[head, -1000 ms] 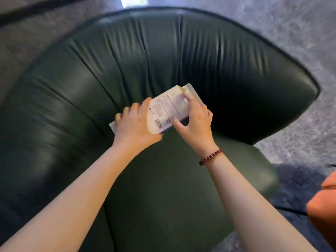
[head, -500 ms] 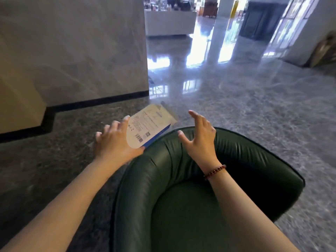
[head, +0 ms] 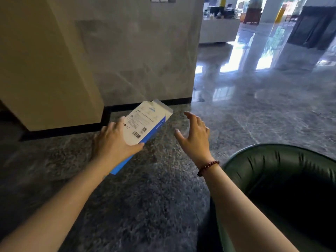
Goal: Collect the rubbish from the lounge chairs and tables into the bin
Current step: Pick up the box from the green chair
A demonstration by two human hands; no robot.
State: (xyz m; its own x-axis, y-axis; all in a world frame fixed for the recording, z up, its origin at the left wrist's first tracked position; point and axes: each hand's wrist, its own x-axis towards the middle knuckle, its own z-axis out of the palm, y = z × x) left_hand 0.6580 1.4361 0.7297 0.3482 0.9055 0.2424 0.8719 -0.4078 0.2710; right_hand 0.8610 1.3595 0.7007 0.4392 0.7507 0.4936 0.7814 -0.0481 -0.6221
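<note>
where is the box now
Head view, left of centre: the white and blue box is held in the left hand over the stone floor, left of the green chair.

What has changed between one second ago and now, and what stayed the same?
The flat white-and-blue carton was lifted off the green armchair and carried left over the floor. The right hand let go and hovers open beside it. The left hand still holds the carton.
</note>
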